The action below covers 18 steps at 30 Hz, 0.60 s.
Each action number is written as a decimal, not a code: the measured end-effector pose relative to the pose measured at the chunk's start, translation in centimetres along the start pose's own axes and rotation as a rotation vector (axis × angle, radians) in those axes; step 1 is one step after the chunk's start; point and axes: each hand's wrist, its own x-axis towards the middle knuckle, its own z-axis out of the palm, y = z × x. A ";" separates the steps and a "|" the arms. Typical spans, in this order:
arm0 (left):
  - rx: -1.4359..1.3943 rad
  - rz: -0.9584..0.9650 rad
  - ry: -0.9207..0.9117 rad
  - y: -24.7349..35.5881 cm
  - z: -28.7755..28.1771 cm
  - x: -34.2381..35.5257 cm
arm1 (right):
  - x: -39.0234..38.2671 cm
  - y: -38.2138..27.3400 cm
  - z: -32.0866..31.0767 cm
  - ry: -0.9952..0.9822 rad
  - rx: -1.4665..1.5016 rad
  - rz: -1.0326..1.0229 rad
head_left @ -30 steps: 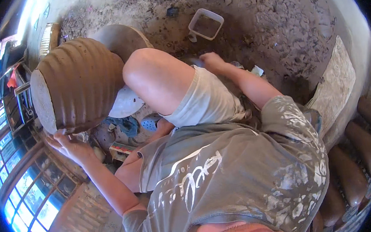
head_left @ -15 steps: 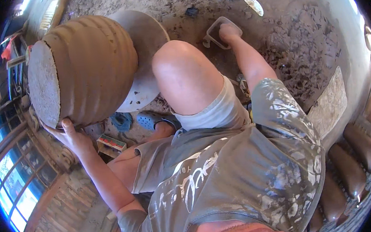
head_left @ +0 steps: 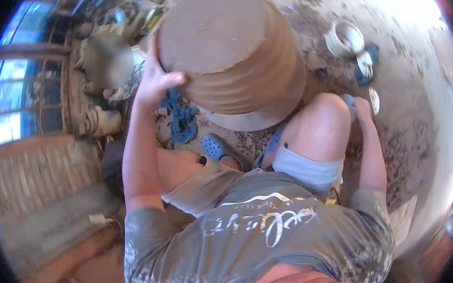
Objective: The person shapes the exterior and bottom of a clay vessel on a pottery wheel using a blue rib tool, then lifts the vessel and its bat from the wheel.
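Note:
A large brown clay pot (head_left: 243,81) with ridged walls stands in front of me, its smooth flat end (head_left: 212,28) uppermost. It rests on a round disc (head_left: 246,121). My left hand (head_left: 159,80) lies against the pot's left side, fingers spread along the wall and thumb out near the edge of the flat end. Beyond my right knee, low by the floor, my right hand (head_left: 362,108) has its fingers curled at a small pale blue-grey thing (head_left: 348,102). The knee hides part of it, so its kind is unclear.
At the right are a white bucket (head_left: 345,39), a blue container (head_left: 364,72) and a pale oval piece (head_left: 374,100). Blue netting (head_left: 181,116) lies left of my blue clog (head_left: 214,146). Clay litters the floor. A pale pot (head_left: 102,122) stands by the window wall.
My view has swung left, bringing the pot to the middle. My right hand was inside a clear plastic tub, which no longer shows plainly. My left hand stays at the pot's edge.

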 end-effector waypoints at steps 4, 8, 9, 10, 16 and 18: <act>-0.126 0.059 -0.132 -2.7 -2.0 2.9 | -1.1 -9.7 -7.6 -0.144 1.090 0.043; -0.124 0.083 0.039 -3.7 -3.8 1.5 | -9.4 -30.2 -9.7 -0.151 0.751 -0.582; -0.115 0.073 0.107 -4.1 -2.6 0.6 | -11.6 -34.3 -9.0 -0.143 0.636 -0.701; -0.087 0.135 0.181 -4.2 -1.9 -0.4 | -15.0 -39.2 -7.8 -0.075 0.482 -0.783; 0.256 0.191 0.432 -1.1 6.3 -5.2 | -20.3 -54.6 1.9 -0.027 -0.164 -1.473; 0.412 0.132 0.414 0.1 8.5 -6.1 | -19.0 -56.3 4.7 -0.013 -0.259 -1.439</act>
